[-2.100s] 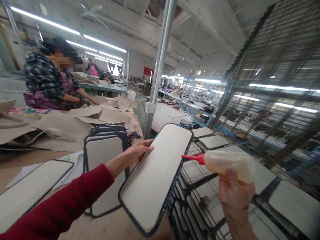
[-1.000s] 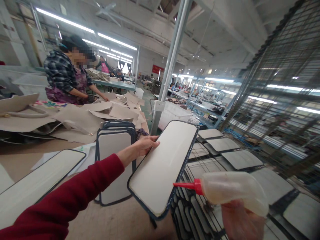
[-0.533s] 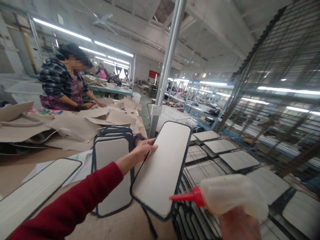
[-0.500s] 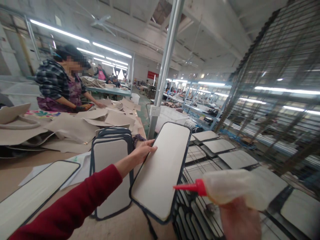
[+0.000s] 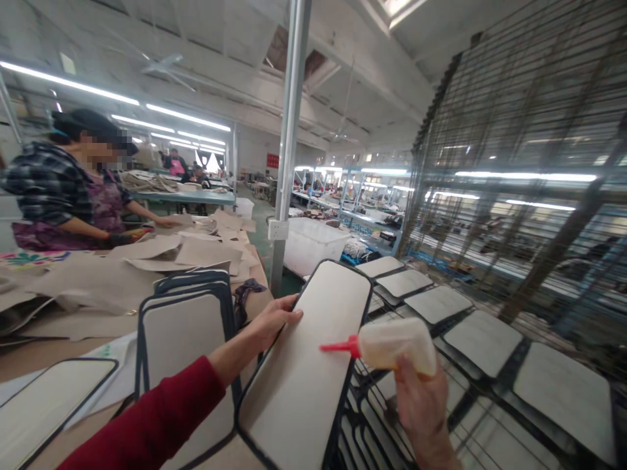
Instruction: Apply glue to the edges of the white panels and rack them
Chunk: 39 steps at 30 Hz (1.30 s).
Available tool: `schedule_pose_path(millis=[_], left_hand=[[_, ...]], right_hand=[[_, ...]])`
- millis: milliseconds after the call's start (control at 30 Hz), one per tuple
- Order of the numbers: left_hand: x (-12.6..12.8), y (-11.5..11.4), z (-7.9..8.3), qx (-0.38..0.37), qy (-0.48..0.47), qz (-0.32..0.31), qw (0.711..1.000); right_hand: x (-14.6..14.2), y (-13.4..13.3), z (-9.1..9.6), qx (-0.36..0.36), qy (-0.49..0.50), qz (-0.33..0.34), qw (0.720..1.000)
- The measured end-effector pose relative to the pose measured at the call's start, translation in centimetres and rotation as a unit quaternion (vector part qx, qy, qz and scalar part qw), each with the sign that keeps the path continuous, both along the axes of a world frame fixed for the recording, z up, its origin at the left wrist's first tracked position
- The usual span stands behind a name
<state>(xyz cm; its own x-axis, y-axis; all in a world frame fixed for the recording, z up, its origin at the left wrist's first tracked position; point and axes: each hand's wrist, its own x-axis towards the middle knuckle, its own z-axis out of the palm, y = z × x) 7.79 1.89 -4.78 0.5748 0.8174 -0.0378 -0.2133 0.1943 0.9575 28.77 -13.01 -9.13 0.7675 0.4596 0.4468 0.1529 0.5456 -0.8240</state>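
Note:
My left hand point(image 5: 271, 321) grips the left long edge of a white rounded panel with a dark blue border point(image 5: 304, 365), holding it tilted over the table's right edge. My right hand point(image 5: 416, 401) is closed round a squeeze bottle of pale glue point(image 5: 396, 343). Its red nozzle point(image 5: 337, 346) points left over the panel's right side, near the border. A stack of similar panels point(image 5: 183, 333) lies on the table just left of my left hand.
A wire rack point(image 5: 470, 391) to the right carries several white panels laid flat. Another panel point(image 5: 44, 405) lies at the table's near left. Beige cut sheets point(image 5: 147, 251) cover the far table, where a person in a plaid shirt point(image 5: 53, 189) works. A steel post point(image 5: 287, 143) stands behind.
The bottle has risen and moved left, so its nozzle now sits over the panel's right side. The view has shifted right and down; my left hand keeps its grip on the panel.

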Motion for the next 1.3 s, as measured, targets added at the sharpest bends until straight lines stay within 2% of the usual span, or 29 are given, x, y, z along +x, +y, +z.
schedule_pose_path(millis=[100,233,333,400,500,567,600,700,767,833,967,1033,1067,1167,1233,1300], left_hand=[[0.7,-0.2,-0.1,0.001,0.000,0.001,1.000],[2.1,-1.5,0.5,0.010,0.005,-0.013,1.000],[3.1,-2.3,1.0,0.007,0.010,-0.020,1.000],[3.5,-2.4,1.0,0.004,0.009,-0.019,1.000],[3.7,-2.1,0.8,0.006,0.002,-0.004,1.000],[3.8,-2.1,0.6,0.011,-0.001,0.002,1.000],[3.8,-2.3,0.6,0.012,0.000,0.000,1.000],[4.2,-3.1,0.9,0.012,0.009,-0.012,1.000],[4.5,-3.6,1.2,0.012,0.011,-0.019,1.000],[4.7,-3.9,1.2,0.010,0.010,-0.020,1.000],[4.5,-3.5,1.0,0.012,0.008,0.004,1.000],[4.2,-3.2,0.9,0.017,0.008,0.009,1.000],[4.2,-3.2,0.9,0.018,0.009,0.005,1.000],[4.2,-3.0,1.1,0.015,0.008,-0.016,1.000],[4.4,-2.7,1.1,0.011,0.002,-0.028,1.000],[4.4,-2.1,0.9,0.006,-0.002,-0.030,1.000]], right_hand=[[-0.3,-1.4,-1.0,-0.056,-0.064,0.010,0.996],[2.5,0.2,2.0,-0.012,-0.066,-0.090,0.994],[4.1,1.3,3.5,-0.003,-0.069,-0.114,0.991],[3.5,0.7,2.9,-0.016,-0.080,-0.103,0.991],[1.4,-1.4,0.6,-0.057,-0.118,-0.032,0.991],[0.8,-2.3,-0.1,-0.076,-0.147,0.001,0.986],[1.1,-2.4,0.0,-0.074,-0.147,-0.010,0.986],[3.8,-1.2,2.0,-0.026,-0.087,-0.102,0.991],[5.5,-0.3,3.1,-0.007,-0.068,-0.120,0.991],[6.0,-0.3,2.8,-0.009,-0.064,-0.102,0.993],[4.1,-2.4,-0.3,-0.054,-0.078,0.005,0.995],[3.8,-3.0,-0.8,-0.068,-0.084,0.032,0.994],[4.1,-2.9,-0.5,-0.059,-0.081,0.014,0.995],[6.0,-1.5,1.8,0.007,-0.049,-0.093,0.994],[6.7,-0.8,2.7,0.024,-0.038,-0.114,0.992],[6.1,-0.9,2.0,0.015,-0.037,-0.099,0.994]])
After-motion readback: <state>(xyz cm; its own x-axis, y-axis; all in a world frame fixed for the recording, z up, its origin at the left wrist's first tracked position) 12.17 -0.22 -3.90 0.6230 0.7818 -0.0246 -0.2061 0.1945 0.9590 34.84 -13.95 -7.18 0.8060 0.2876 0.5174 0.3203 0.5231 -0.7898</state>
